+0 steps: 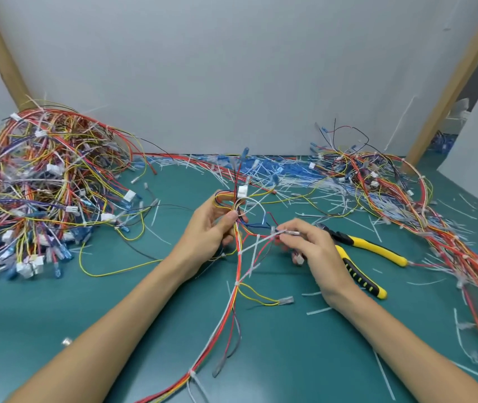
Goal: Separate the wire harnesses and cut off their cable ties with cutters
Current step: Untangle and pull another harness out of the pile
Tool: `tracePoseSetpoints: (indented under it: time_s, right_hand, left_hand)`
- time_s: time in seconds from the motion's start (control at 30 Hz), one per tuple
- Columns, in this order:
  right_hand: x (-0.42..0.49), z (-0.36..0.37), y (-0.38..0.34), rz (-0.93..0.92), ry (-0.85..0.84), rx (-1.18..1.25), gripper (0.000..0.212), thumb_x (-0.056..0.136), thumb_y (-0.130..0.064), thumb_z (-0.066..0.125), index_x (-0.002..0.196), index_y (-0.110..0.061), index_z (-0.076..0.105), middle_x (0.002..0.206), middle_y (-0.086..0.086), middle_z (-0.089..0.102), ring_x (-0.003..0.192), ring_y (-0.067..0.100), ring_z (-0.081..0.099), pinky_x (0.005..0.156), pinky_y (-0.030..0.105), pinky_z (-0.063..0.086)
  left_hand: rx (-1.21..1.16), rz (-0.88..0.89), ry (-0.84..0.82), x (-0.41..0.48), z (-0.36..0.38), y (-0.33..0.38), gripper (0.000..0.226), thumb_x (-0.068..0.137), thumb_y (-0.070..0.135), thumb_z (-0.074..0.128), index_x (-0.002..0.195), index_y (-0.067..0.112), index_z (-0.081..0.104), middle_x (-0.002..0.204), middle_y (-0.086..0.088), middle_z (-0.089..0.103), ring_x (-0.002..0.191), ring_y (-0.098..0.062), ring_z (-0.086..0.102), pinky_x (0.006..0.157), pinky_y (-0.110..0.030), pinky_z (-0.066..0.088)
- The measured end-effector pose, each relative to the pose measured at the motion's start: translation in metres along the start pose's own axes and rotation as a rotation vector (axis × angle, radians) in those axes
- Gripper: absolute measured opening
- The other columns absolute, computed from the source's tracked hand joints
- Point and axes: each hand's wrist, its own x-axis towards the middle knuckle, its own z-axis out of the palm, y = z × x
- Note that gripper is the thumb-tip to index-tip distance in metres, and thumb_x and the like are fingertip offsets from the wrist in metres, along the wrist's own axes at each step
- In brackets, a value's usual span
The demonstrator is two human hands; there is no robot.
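One wire harness [233,301] of red, yellow, white and orange wires runs from the table's near edge up to the middle. White cable ties [250,248] bind it at several spots. My left hand [208,228] grips the harness near its white connector [243,191], thumb and fingers curled round the bundle. My right hand [311,245] pinches a clear-sleeved terminal on a red branch wire, just right of the bundle. The yellow and black cutters [362,257] lie on the green mat [86,315] behind and under my right hand, untouched.
A big tangle of harnesses [43,184] fills the left of the mat. Another heap [406,199] stretches along the right side toward the near edge. Cut tie scraps [275,175] and blue terminals litter the back by the grey wall. Wooden posts stand at both back corners.
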Motion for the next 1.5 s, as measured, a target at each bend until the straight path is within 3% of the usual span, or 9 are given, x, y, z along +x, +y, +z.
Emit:
tracePoseSetpoints:
  time_s: [0.13, 0.33, 0.5, 0.7, 0.93, 1.1, 1.23, 1.37, 1.5]
  right_hand:
    - [0.001, -0.01, 0.001, 0.006, -0.156, 0.048, 0.021, 0.078, -0.022, 0.059, 0.088, -0.009, 0.072, 0.075, 0.004, 0.066, 0.067, 0.014, 0.056, 0.062, 0.023, 0.041]
    - [0.003, -0.002, -0.006, 0.116, -0.223, -0.03, 0.045, 0.108, -0.034, 0.039, 0.089, -0.012, 0.074, 0.07, 0.0, 0.069, 0.057, 0.006, 0.054, 0.056, 0.019, 0.039]
    - [-0.005, -0.001, -0.009, 0.048, -0.323, -0.073, 0.027, 0.096, -0.039, 0.06, 0.085, -0.023, 0.079, 0.07, 0.0, 0.065, 0.066, 0.01, 0.053, 0.065, 0.022, 0.042]
    - [-0.002, 0.0, -0.003, -0.006, -0.203, -0.059, 0.005, 0.092, -0.024, 0.072, 0.088, -0.021, 0.073, 0.071, -0.008, 0.065, 0.066, 0.008, 0.053, 0.063, 0.02, 0.041]
    - [-0.007, 0.001, -0.003, -0.116, -0.117, -0.102, 0.012, 0.088, -0.021, 0.071, 0.096, -0.029, 0.076, 0.089, -0.002, 0.073, 0.086, 0.015, 0.066, 0.076, 0.032, 0.049]
    - [-0.007, 0.0, -0.003, -0.313, 0.319, -0.384, 0.012, 0.089, -0.023, 0.071, 0.078, -0.021, 0.067, 0.079, -0.01, 0.062, 0.076, 0.012, 0.059, 0.063, 0.031, 0.046]
    - [-0.011, 0.006, -0.002, -0.468, 0.194, -0.572, 0.008, 0.091, -0.02, 0.068, 0.092, -0.022, 0.076, 0.087, -0.015, 0.069, 0.087, 0.009, 0.058, 0.081, 0.023, 0.046]
    - [-0.014, 0.007, -0.003, -0.529, 0.092, -0.568, 0.008, 0.09, -0.017, 0.072, 0.094, -0.02, 0.079, 0.083, -0.017, 0.069, 0.084, 0.009, 0.054, 0.078, 0.02, 0.042]
    - [-0.017, 0.01, -0.004, -0.549, 0.062, -0.568, 0.013, 0.089, -0.028, 0.07, 0.096, -0.025, 0.08, 0.075, -0.023, 0.065, 0.085, 0.012, 0.049, 0.079, 0.021, 0.041]
  left_hand:
    - [0.005, -0.008, -0.018, -0.003, 0.003, 0.002, 0.016, 0.104, 0.002, 0.046, 0.117, 0.008, 0.054, 0.086, -0.01, 0.065, 0.049, -0.009, 0.038, 0.048, -0.019, 0.034]
    - [-0.086, -0.04, -0.088, -0.007, 0.012, 0.003, 0.017, 0.103, 0.004, 0.047, 0.116, 0.013, 0.055, 0.086, -0.003, 0.07, 0.052, -0.003, 0.053, 0.048, -0.013, 0.04]
    - [-0.025, -0.023, -0.15, -0.009, 0.021, 0.005, 0.02, 0.103, 0.01, 0.049, 0.114, 0.021, 0.06, 0.085, 0.001, 0.072, 0.051, -0.006, 0.044, 0.047, -0.015, 0.036]
    - [-0.033, -0.012, -0.064, -0.007, 0.017, 0.001, 0.016, 0.102, 0.011, 0.053, 0.113, 0.017, 0.064, 0.069, 0.005, 0.052, 0.053, -0.013, 0.037, 0.049, -0.019, 0.036]
    - [-0.053, 0.008, -0.048, -0.005, 0.016, -0.001, 0.018, 0.095, 0.003, 0.06, 0.108, 0.016, 0.063, 0.083, -0.002, 0.068, 0.076, -0.017, 0.065, 0.066, -0.023, 0.049]
    - [-0.094, -0.065, -0.142, -0.004, 0.012, -0.003, 0.026, 0.091, -0.002, 0.064, 0.115, 0.01, 0.063, 0.097, 0.005, 0.074, 0.092, -0.011, 0.072, 0.082, -0.019, 0.054]
    - [-0.142, -0.08, -0.13, -0.005, 0.011, 0.001, 0.032, 0.088, 0.003, 0.065, 0.118, 0.011, 0.061, 0.098, 0.002, 0.072, 0.089, -0.016, 0.072, 0.084, -0.028, 0.056]
    - [-0.165, -0.085, -0.11, -0.005, 0.011, 0.001, 0.042, 0.083, 0.014, 0.071, 0.123, 0.007, 0.06, 0.091, -0.003, 0.064, 0.083, -0.025, 0.063, 0.091, -0.047, 0.04]
    - [-0.189, -0.105, -0.142, -0.006, 0.01, 0.0, 0.04, 0.084, 0.019, 0.069, 0.122, 0.011, 0.06, 0.09, -0.014, 0.054, 0.086, -0.027, 0.047, 0.081, -0.042, 0.037]
